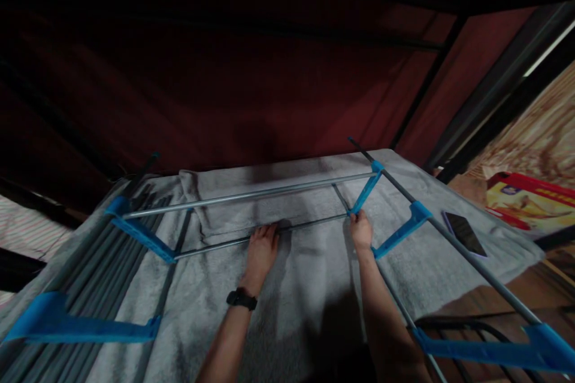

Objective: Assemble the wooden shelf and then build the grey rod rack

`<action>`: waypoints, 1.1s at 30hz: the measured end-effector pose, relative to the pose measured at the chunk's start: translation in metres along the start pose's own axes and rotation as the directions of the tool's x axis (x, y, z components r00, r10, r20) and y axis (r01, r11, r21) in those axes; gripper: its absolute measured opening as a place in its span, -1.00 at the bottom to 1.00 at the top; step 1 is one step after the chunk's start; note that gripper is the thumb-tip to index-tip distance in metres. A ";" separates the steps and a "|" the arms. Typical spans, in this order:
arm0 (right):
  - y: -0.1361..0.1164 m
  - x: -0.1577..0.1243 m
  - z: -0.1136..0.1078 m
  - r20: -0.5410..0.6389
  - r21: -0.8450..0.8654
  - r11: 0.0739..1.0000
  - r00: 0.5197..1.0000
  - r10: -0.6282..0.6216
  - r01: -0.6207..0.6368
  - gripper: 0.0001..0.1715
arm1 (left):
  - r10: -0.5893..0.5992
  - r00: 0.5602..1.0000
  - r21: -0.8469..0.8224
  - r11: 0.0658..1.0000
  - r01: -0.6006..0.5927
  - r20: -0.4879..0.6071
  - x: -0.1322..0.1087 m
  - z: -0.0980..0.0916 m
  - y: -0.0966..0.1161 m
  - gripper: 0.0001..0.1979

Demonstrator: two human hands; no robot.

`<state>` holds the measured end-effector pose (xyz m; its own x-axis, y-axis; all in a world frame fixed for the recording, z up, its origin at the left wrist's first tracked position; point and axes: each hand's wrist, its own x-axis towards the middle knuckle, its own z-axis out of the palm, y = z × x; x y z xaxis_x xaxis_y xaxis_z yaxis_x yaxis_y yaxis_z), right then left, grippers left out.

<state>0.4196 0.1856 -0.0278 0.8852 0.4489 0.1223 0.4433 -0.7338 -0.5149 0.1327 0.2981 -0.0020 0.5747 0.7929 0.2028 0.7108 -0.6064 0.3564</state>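
A frame of grey metal tubes and blue plastic brackets stands on a grey blanket. My left hand (pixel 264 249), with a black band at its wrist, has its fingers curled over the lower crossbar (pixel 312 223). My right hand (pixel 360 231) is closed at the right end of that bar, where it meets a blue bracket (pixel 365 192); its fingertips partly hide the joint. The upper crossbar (pixel 256 194) runs above both hands, from the left bracket (pixel 142 239) to the right side. Another blue bracket (pixel 401 230) is just right of my right hand.
Several loose grey tubes (pixel 101 269) lie side by side on the blanket (pixel 309 311) at the left. A phone (pixel 465 233) rests at the right. Beyond it is a red and yellow box (pixel 530 200). Dark posts and a dark red cloth (pixel 269 96) enclose the back.
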 end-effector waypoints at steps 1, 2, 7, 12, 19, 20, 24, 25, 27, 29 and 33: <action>-0.001 -0.001 0.001 -0.006 0.004 1.000 1.000 -0.011 0.011 -0.54 | 0.029 0.999 0.002 1.000 -0.029 0.025 0.005 0.008 0.007 -0.63; -0.001 -0.001 0.001 -0.011 0.010 1.000 1.000 -0.025 0.025 -0.54 | 0.058 0.997 0.001 0.998 -0.058 0.049 0.010 0.016 0.013 -0.62; -0.004 -0.006 0.008 -0.041 0.058 0.995 0.996 -0.078 0.080 -0.50 | 0.168 0.981 0.013 0.985 -0.170 0.095 0.039 0.045 0.035 -0.60; -0.007 -0.009 0.014 -0.075 0.093 0.988 0.990 -0.116 0.123 -0.50 | 0.250 0.959 0.023 0.967 -0.256 0.137 0.054 0.058 0.043 -0.65; -0.010 -0.010 0.012 -0.006 0.005 0.998 0.998 -0.066 0.066 -0.54 | 0.262 0.953 -0.045 0.965 -0.258 0.154 0.057 0.056 0.043 -0.60; -0.011 -0.010 0.011 0.008 -0.009 0.998 0.998 -0.061 0.061 -0.55 | 0.266 0.953 -0.047 0.964 -0.261 0.148 0.057 0.056 0.042 -0.59; -0.011 -0.010 0.009 0.041 -0.037 0.997 0.997 -0.066 0.068 -0.55 | 0.291 0.944 -0.053 0.957 -0.286 0.153 0.055 0.054 0.039 -0.58; -0.011 -0.010 0.009 0.044 -0.040 0.997 0.997 -0.065 0.067 -0.55 | 0.296 0.942 -0.060 0.955 -0.290 0.160 0.054 0.054 0.039 -0.57; -0.011 -0.010 0.009 0.047 -0.047 0.997 0.997 -0.058 0.060 -0.55 | 0.302 0.939 -0.075 0.953 -0.293 0.168 0.052 0.053 0.039 -0.57; -0.011 -0.010 0.009 0.057 -0.046 0.998 0.997 -0.051 0.054 -0.54 | 0.294 0.941 -0.076 0.955 -0.286 0.167 0.049 0.052 0.040 -0.56; -0.010 -0.007 0.008 0.090 -0.014 0.997 0.994 -0.068 0.069 -0.53 | 0.293 0.940 -0.051 0.956 -0.288 0.174 0.046 0.051 0.041 -0.55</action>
<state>0.4077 0.1936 -0.0309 0.8368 0.5417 0.0797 0.5054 -0.7083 -0.4929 0.2088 0.3067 -0.0243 0.8189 0.5574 0.1368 0.4933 -0.8054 0.3284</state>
